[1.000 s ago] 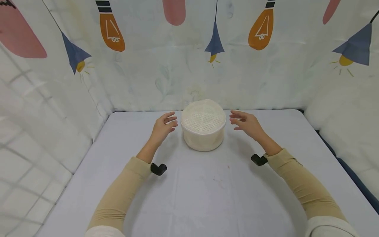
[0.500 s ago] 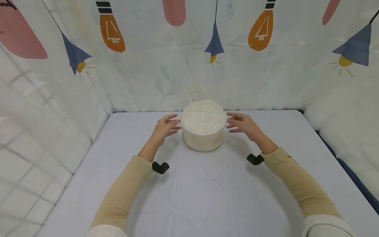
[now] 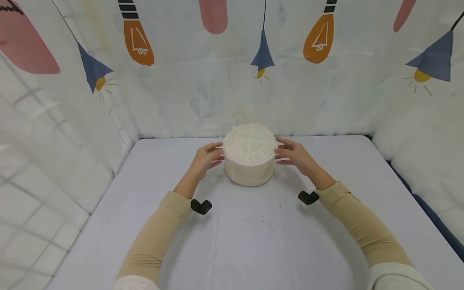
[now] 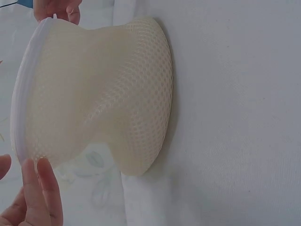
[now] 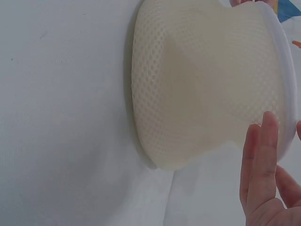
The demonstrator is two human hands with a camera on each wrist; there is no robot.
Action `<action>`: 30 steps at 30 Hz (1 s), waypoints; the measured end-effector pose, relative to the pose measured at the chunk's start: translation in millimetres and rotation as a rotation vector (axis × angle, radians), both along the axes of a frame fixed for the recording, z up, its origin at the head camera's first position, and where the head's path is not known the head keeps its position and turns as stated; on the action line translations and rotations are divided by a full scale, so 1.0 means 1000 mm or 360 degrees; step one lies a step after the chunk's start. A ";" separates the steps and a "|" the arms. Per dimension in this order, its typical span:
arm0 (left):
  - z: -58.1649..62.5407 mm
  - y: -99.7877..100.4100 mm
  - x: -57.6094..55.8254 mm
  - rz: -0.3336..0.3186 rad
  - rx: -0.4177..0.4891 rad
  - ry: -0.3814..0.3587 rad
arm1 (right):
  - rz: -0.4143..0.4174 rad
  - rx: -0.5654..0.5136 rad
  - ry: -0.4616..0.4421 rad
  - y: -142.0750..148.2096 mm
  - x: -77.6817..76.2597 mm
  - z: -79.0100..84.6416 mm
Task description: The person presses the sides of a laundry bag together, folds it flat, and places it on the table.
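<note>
A cream mesh laundry bag (image 3: 250, 171), round like a drum, stands upright near the table's far edge in the head view. Its top is covered with mesh and edged by a white band. In the left wrist view, the bag's (image 4: 89, 89) side wall sags inward. My left hand (image 3: 207, 161) is at the bag's left side, fingers fairly straight, fingertips against the wall just under the band. On the opposite side, my right hand (image 3: 298, 157) reaches the same height with extended fingers touching the bag. The right wrist view has two straight fingers (image 5: 264, 160) along the mesh.
The bag stands on a table (image 3: 246, 241) with a white cover. Behind it hangs a pale curtain (image 3: 163, 100) printed with lamps and bulbs. Each wrist carries a black camera mount, the left mount (image 3: 201, 206) and the right mount (image 3: 308, 197).
Both hands have moved inward from either side, from apart from the bag to touching it. The bag has stayed in place.
</note>
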State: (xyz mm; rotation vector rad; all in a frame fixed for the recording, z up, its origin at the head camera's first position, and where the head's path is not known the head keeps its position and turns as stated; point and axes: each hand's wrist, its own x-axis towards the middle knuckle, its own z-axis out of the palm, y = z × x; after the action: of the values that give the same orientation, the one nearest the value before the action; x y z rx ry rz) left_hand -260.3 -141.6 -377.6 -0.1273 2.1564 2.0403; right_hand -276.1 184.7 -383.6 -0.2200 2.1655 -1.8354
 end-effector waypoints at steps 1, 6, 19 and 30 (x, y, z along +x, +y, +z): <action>0.000 0.001 0.000 0.0005 0.0006 -0.0004 | -0.0005 -0.0003 -0.0002 -0.001 0.000 -0.001; -0.001 0.004 0.000 0.0044 0.0029 -0.0022 | -0.0044 -0.0048 -0.0031 -0.004 0.002 -0.004; 0.003 0.011 0.001 0.0105 0.0140 -0.0052 | -0.0086 -0.0154 -0.0075 -0.006 0.002 0.002; 0.003 0.015 -0.002 0.0149 0.0232 -0.0073 | -0.0117 -0.0270 -0.0094 -0.009 0.003 0.004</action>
State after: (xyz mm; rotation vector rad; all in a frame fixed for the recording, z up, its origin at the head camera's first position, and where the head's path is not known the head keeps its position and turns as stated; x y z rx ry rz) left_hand -262.1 -126.6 -374.5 -0.2577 2.0021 2.2148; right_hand -273.2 175.6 -379.9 -0.1213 2.0046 -2.0420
